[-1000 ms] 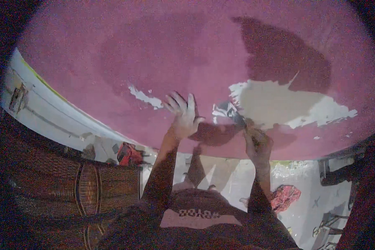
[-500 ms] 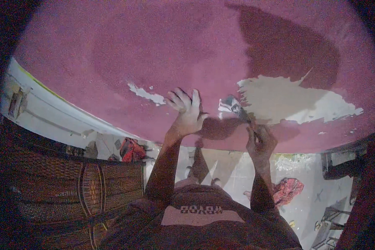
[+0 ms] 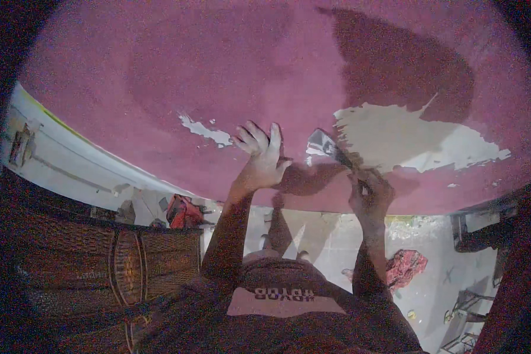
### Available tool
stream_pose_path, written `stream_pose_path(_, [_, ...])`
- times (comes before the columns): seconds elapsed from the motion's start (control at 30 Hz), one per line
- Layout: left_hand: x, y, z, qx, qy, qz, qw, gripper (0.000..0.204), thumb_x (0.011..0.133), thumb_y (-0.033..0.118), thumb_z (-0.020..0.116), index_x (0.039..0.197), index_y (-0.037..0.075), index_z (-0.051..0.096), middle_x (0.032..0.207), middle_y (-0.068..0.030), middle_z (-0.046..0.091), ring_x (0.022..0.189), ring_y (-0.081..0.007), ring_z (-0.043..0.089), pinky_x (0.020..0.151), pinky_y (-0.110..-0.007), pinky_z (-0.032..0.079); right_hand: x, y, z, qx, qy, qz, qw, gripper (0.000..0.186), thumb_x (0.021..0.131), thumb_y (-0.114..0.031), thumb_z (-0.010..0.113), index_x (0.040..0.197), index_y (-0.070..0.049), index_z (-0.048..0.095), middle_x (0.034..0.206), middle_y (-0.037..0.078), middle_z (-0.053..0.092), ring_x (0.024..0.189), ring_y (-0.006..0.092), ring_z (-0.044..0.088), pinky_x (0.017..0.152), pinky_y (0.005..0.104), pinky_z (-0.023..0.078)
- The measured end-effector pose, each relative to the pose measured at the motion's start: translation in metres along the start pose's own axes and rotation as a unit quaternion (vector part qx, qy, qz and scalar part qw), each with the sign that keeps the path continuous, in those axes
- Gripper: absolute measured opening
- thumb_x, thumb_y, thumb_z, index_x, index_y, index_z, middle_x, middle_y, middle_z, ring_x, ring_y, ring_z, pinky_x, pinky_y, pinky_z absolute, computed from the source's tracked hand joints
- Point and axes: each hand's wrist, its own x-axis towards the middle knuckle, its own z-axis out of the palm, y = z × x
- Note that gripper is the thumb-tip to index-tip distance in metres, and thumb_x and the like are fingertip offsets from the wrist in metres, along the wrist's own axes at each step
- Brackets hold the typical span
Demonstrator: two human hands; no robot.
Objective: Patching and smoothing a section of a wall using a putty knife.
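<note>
Two hands are at the wall (image 3: pixel 218 71), both nearer its lower edge than its top. The left hand (image 3: pixel 263 160) has its fingers spread and grips nothing; it looks laid flat on the wall, though the palm's contact is hidden. The right hand (image 3: pixel 371 193) has its fingers closed round the handle of the scraper (image 3: pixel 325 143), whose blade slants up and left over the pink, with a white fleck (image 3: pixel 309 159) at its side. The scraper sits between the left hand and the big patch (image 3: pixel 389 134), just beside that patch's ragged left edge. A strip of pink separates blade and left hand; a wider stretch runs from above both hands to the top. The small patch (image 3: pixel 205 131) lies just left of the left fingertips, well in from the wall's left edge. Below the lower edge, floor (image 3: pixel 445 248) shows, with a red cloth (image 3: pixel 406 268) toward the right. A red bundle (image 3: pixel 184 213) and wicker panel (image 3: pixel 71 265) are toward the left.
</note>
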Motion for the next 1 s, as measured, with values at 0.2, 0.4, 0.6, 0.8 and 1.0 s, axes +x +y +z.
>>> stream_pose_path(0.2, [0.0,0.001,0.0,0.027,-0.019,-0.009,0.999,0.112,0.079,0.052,0.063,0.143,0.001,-0.013,0.133,-0.0481,-0.024,0.119,-0.0693,-0.023,0.089,-0.078,-0.01,-0.005,-0.004,-0.003,-0.043,0.053,-0.047,0.997,0.012,0.076,0.003,0.07,0.084,-0.004,0.065,0.078,0.01,0.067,0.062,0.0211,0.064,0.055,0.0264,0.049])
stream_pose_path(0.4, [0.002,-0.003,-0.001,0.018,-0.023,-0.012,0.999,0.112,0.079,0.056,0.06,0.142,0.0,-0.013,0.13,-0.0497,-0.025,0.119,-0.0685,-0.025,0.09,-0.077,-0.012,-0.005,0.0,0.006,0.016,0.049,-0.005,0.999,0.017,0.072,0.005,0.07,0.086,-0.004,0.066,0.081,0.01,0.067,0.067,0.0236,0.067,0.058,0.0285,0.052])
stream_pose_path(0.6, [0.001,-0.002,-0.005,0.025,-0.031,-0.023,0.999,0.112,0.08,0.06,0.056,0.142,-0.002,-0.014,0.131,-0.0503,-0.024,0.119,-0.0683,-0.024,0.091,-0.076,-0.01,-0.01,-0.005,-0.009,-0.028,0.005,0.07,0.997,0.01,0.073,0.003,0.069,0.081,-0.002,0.066,0.079,0.012,0.067,0.066,0.0225,0.066,0.059,0.0286,0.052])
stream_pose_path(0.8, [0.005,-0.002,-0.007,-0.042,0.018,-0.011,0.999,0.094,0.084,0.049,0.053,0.142,-0.005,0.002,0.129,-0.0533,-0.018,0.118,-0.0711,-0.022,0.088,-0.077,-0.013,-0.019,0.006,-0.001,0.05,0.052,0.08,0.994,0.008,0.075,-0.006,0.069,0.083,-0.007,0.07,0.08,0.009,0.069,0.07,0.0226,0.067,0.063,0.031,0.053])
stream_pose_path(1.0, [0.004,-0.006,-0.011,-0.029,0.011,0.0,1.0,0.098,0.084,0.048,0.055,0.142,-0.007,-0.001,0.128,-0.0533,-0.021,0.117,-0.0701,-0.025,0.088,-0.077,-0.014,-0.021,0.014,0.006,0.065,0.037,0.075,0.994,0.014,0.072,-0.001,0.069,0.085,-0.007,0.07,0.088,0.009,0.07,0.077,0.0226,0.069,0.067,0.0321,0.055])
